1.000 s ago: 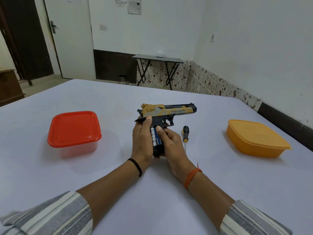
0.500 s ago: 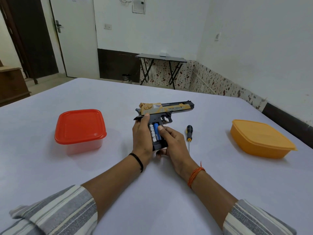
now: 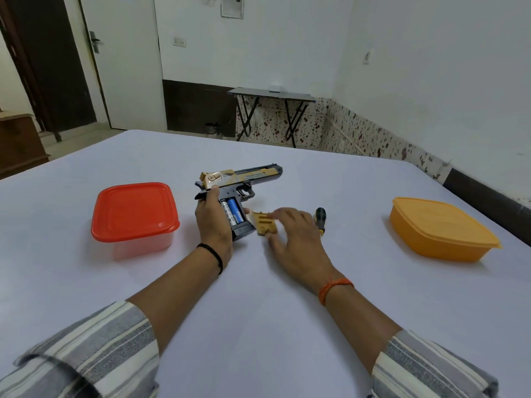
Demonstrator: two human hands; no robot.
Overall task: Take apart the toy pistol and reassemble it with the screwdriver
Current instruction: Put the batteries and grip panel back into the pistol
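Right hand [image 3: 297, 234] has left the grip since half a second ago and now sits beside it, fingers pinching a flat gold plastic grip cover [image 3: 265, 224] low over the white table [image 3: 258, 326]. Left hand [image 3: 214, 222] grips the black-and-gold toy pistol [image 3: 238, 183] by its handle, barrel pointing right, open handle showing silver and blue batteries [image 3: 231, 212]. Black-and-yellow-handled screwdriver [image 3: 321, 219] lies on the table just right of the right hand. Red-lidded clear box [image 3: 133, 215] at left, orange lidded container [image 3: 442, 228] at right.
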